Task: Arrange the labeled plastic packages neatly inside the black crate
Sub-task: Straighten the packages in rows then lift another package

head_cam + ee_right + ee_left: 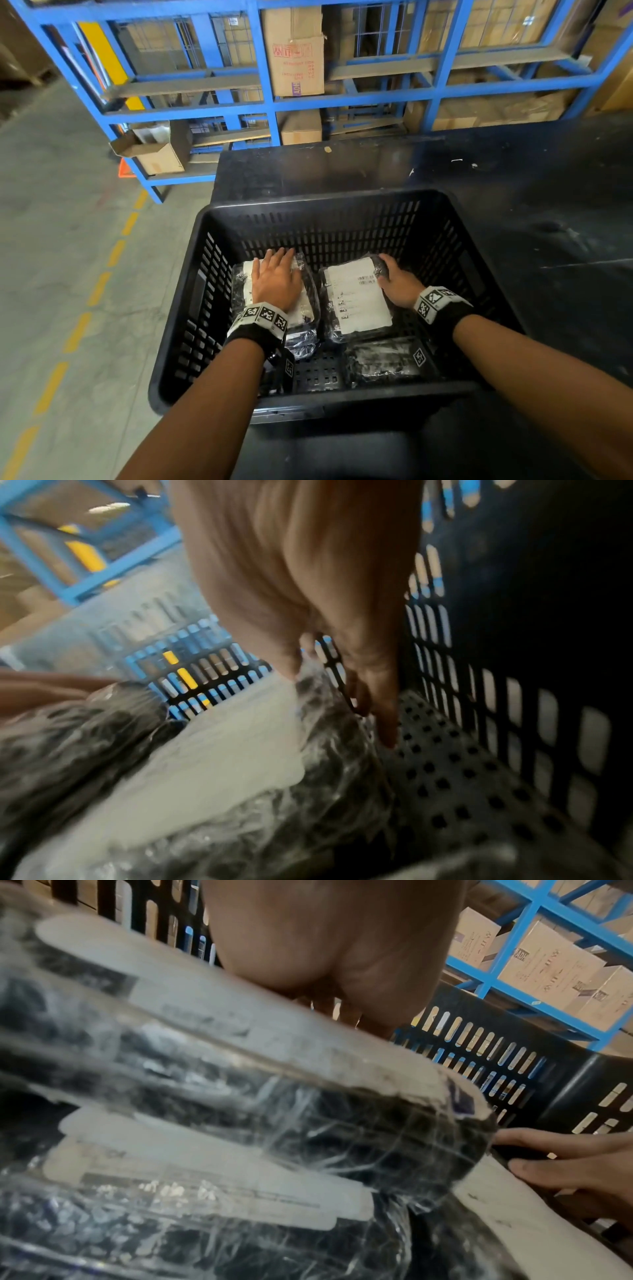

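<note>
A black slotted crate (308,202) stands on a black table. Inside at the left lies a stack of clear plastic packages with white labels (305,310) (240,1069). My left hand (275,279) (335,947) presses flat on its top, fingers straight. To the right lies another labeled package (356,298) (222,750). My right hand (394,279) (308,574) grips its far right corner, thumb on top and fingers curled down its side toward the crate floor (462,777). A third dark package (380,363) lies near the crate's front wall.
The black table (513,192) extends right of and beyond the crate. Behind it stands a blue rack (263,68) holding cardboard boxes (296,51). At the left is concrete floor with a dashed yellow line (99,287), and an open carton (154,150) sits on the low shelf.
</note>
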